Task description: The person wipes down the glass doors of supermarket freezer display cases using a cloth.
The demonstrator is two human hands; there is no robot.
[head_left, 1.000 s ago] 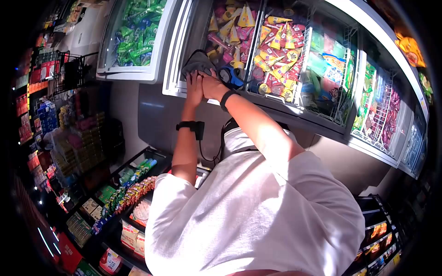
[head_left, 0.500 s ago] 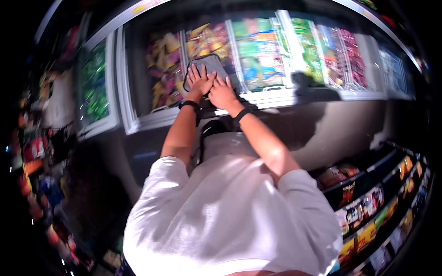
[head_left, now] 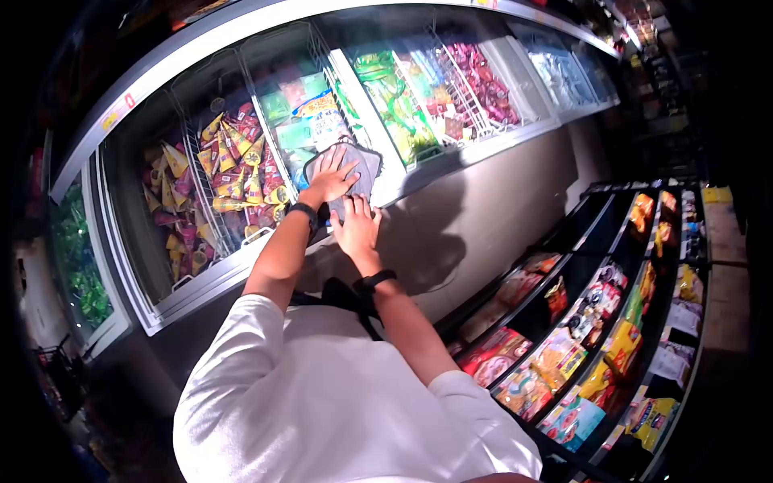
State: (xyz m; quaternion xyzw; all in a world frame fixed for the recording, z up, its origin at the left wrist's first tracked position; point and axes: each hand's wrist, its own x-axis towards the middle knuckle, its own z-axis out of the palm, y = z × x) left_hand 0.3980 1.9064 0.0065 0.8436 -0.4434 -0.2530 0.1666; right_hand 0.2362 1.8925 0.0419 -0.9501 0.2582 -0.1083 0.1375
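Note:
A grey cloth with a dark edge lies on the glass top of a chest freezer, by its front rim. My left hand presses flat on the cloth with its fingers spread. Just nearer to me, my right hand has its fingers stretched out, the tips at the cloth's lower edge. Neither hand is gripping anything. Under the glass, yellow and red cone-shaped packs lie left of the cloth, with green packets to its right.
Wire dividers part the frozen goods inside the freezer. On the left is another glass section with green packs. A slanted black rack of snack bags stands to my right. The freezer's pale front wall carries a shadow.
The view has turned and shifted to the right. Both hands and the cloth have moved right along the freezer top, from above the cone packs towards the green packets. My right hand now sits lower.

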